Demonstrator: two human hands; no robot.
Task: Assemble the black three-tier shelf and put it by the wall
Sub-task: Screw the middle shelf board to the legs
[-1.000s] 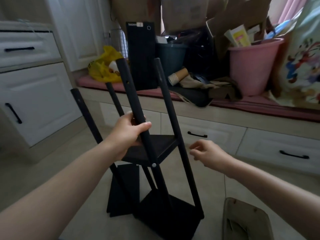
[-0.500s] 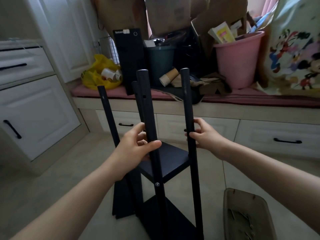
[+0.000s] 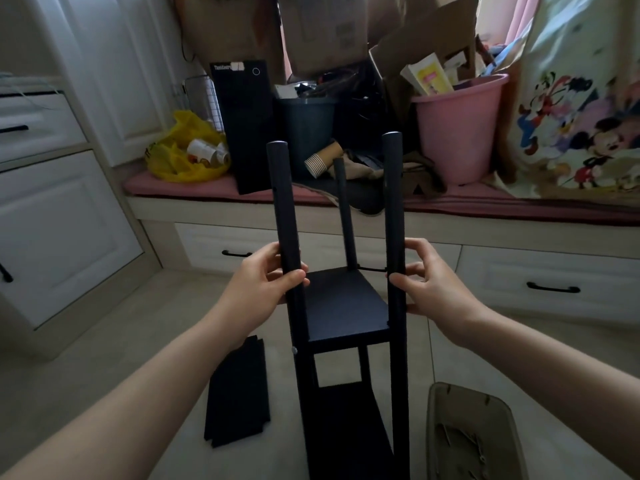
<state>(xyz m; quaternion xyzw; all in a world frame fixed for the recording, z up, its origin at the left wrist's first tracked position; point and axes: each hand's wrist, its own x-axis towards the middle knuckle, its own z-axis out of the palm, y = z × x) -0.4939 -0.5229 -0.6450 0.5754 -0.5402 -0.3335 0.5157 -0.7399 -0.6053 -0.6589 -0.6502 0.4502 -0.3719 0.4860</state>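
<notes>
The black shelf frame (image 3: 346, 306) stands upright on the floor in front of me, with a middle board and a lower board fixed between black poles. My left hand (image 3: 263, 282) grips the near left pole (image 3: 282, 202) just above the middle board. My right hand (image 3: 429, 282) grips the near right pole (image 3: 393, 202) at the same height. A thinner back pole (image 3: 344, 209) rises behind the middle board. A loose black shelf board (image 3: 239, 389) lies flat on the floor to the left of the frame.
A shallow tray (image 3: 474, 434) with small hardware sits on the floor at lower right. Behind the frame runs a low bench with drawers (image 3: 540, 282), crowded with a pink bucket (image 3: 457, 129), a black box (image 3: 246, 123), a yellow bag (image 3: 183, 154) and cardboard. White cabinets (image 3: 59, 230) stand at left.
The frame has swung from tilted to upright and square to me. My right hand came in and took the right pole; my left hand stays on the left pole.
</notes>
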